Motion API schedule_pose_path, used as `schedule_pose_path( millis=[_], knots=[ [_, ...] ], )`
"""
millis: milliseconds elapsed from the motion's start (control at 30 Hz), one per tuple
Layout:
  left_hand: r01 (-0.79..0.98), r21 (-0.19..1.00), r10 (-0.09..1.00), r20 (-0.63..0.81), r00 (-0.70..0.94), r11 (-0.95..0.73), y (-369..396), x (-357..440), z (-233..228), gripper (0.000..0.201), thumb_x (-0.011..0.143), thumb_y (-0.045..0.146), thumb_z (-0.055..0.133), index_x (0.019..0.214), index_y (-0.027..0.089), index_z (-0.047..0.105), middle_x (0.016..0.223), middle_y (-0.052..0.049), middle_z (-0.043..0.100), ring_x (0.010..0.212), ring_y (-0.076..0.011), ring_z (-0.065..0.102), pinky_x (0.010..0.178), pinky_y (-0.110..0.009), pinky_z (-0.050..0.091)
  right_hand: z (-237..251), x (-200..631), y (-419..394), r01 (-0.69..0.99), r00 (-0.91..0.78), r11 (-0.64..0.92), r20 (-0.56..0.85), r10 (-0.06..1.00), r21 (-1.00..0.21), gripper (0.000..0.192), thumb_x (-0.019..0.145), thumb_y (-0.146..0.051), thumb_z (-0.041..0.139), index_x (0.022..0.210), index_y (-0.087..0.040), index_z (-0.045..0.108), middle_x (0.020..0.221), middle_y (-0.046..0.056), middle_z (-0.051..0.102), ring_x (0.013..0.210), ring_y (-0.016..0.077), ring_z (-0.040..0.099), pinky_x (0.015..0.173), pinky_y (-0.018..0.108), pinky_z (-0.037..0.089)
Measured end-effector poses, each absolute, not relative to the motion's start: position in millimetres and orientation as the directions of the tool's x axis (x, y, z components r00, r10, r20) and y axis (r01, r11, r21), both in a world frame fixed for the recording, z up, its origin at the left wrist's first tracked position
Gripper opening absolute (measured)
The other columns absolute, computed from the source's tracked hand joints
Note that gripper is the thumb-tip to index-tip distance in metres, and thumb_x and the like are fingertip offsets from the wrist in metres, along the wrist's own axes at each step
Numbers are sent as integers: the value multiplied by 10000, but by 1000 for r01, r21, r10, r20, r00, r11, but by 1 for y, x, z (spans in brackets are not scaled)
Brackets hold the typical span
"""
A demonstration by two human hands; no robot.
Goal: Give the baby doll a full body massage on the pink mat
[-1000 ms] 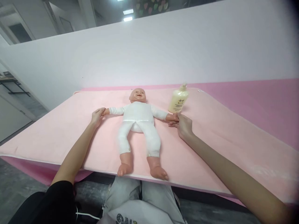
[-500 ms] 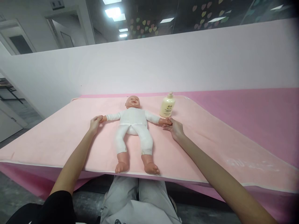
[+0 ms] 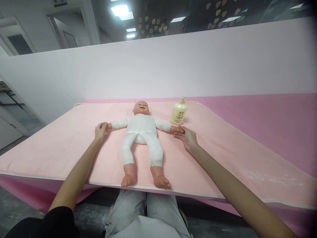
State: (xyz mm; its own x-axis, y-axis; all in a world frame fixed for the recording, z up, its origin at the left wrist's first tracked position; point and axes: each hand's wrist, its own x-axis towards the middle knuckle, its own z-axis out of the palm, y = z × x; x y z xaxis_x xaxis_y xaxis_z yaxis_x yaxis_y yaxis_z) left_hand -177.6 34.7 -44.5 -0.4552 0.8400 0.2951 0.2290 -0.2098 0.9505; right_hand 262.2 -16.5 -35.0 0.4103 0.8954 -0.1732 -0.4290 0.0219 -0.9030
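Note:
A baby doll (image 3: pixel 141 127) with a white cloth body lies on its back on a light pink towel (image 3: pixel 203 172), its head away from me and its arms stretched out sideways. My left hand (image 3: pixel 100 131) is closed on the doll's hand at the left. At the right, my right hand (image 3: pixel 187 137) pinches the doll's other hand between thumb and fingers, the remaining fingers reaching underneath it. Just beyond that hand stands a pale yellow pump bottle (image 3: pixel 178 112), upright and apart from my fingers.
A darker pink cover (image 3: pixel 279 122) shows under the towel and hangs over the front edge. Behind the table rises a white partition (image 3: pixel 158 69). My legs (image 3: pixel 146 215) are below the near edge, close to the doll's feet.
The view has shifted slightly. Both hands keep their hold on the doll's hands, and its pose looks nearly the same.

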Motion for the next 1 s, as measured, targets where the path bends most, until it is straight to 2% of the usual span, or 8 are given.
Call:
schedule_pose_path(
  millis=[133, 367, 467, 567, 633, 700, 833, 1000],
  knots=[
    [395, 903, 816, 355, -456, -172, 33, -178, -46, 296, 728, 338, 649, 995, 213, 667, 970, -79, 680, 907, -223, 605, 784, -312, 443, -40, 266, -12, -439, 483, 59, -180, 857, -897, 162, 738, -56, 525, 860, -163, 533, 641, -22, 594, 569, 121, 645, 577, 245, 599],
    [704, 691, 796, 514, -319, -164, 32, -178, -46, 198, 785, 287, 542, 898, 205, 684, 992, -126, 678, 1011, -319, 580, 907, -412, 390, -44, 263, -17, -474, 619, 122, -231, 751, -872, 456, 761, -38, 491, 1184, -206, 461, 854, -21, 570, 734, 58, 648, 773, 190, 583],
    [828, 517, 724, 654, -218, -218, 22, -170, -40, 271, 833, 275, 487, 1019, 195, 667, 1089, -140, 648, 1104, -323, 527, 979, -446, 345, -44, 259, -39, -560, 599, 128, -293, 746, -819, 379, 793, -32, 469, 1129, -203, 511, 906, -1, 576, 789, 46, 646, 845, 174, 560],
    [830, 422, 736, 677, -22, -363, 11, -149, -34, 293, 879, 287, 443, 1068, 193, 648, 1121, -114, 639, 1123, -281, 517, 1015, -429, 342, -44, 251, -73, -666, 468, 50, -365, 805, -744, 265, 824, -58, 454, 1041, -170, 558, 989, 56, 613, 836, 83, 661, 815, 191, 578],
    [749, 474, 770, 633, 77, -464, 6, -128, -33, 301, 894, 332, 453, 1083, 194, 644, 1143, -97, 637, 1134, -256, 523, 1029, -409, 357, -42, 241, -98, -715, 337, -47, -403, 851, -698, 247, 844, -84, 443, 1052, -137, 567, 1060, 110, 634, 888, 123, 673, 784, 210, 591],
    [597, 625, 824, 556, 111, -503, 3, -104, -36, 346, 896, 384, 474, 1147, 196, 621, 1215, -89, 619, 1168, -241, 527, 1041, -396, 374, -39, 229, -117, -752, 213, -135, -433, 876, -645, 265, 876, -126, 419, 1098, -103, 560, 1111, 153, 638, 931, 165, 680, 777, 256, 602],
    [214, 928, 953, 296, 71, -304, -4, -67, -40, 533, 840, 412, 592, 1330, 218, 510, 1451, -92, 457, 1338, -248, 418, 1101, -379, 346, -34, 201, -128, -780, 44, -251, -451, 891, -573, 332, 934, -245, 387, 1175, -74, 539, 1135, 166, 648, 967, 181, 679, 795, 279, 595],
    [-119, 989, 993, 97, 67, -89, -18, -57, -33, 890, 706, 292, 759, 1473, 315, 307, 1587, -68, 209, 1437, -268, 261, 1090, -368, 387, -28, 168, -102, -747, -44, -316, -431, 901, -585, 396, 969, -350, 308, 1166, -118, 561, 1036, 110, 694, 940, 187, 680, 823, 350, 580]
  ],
)
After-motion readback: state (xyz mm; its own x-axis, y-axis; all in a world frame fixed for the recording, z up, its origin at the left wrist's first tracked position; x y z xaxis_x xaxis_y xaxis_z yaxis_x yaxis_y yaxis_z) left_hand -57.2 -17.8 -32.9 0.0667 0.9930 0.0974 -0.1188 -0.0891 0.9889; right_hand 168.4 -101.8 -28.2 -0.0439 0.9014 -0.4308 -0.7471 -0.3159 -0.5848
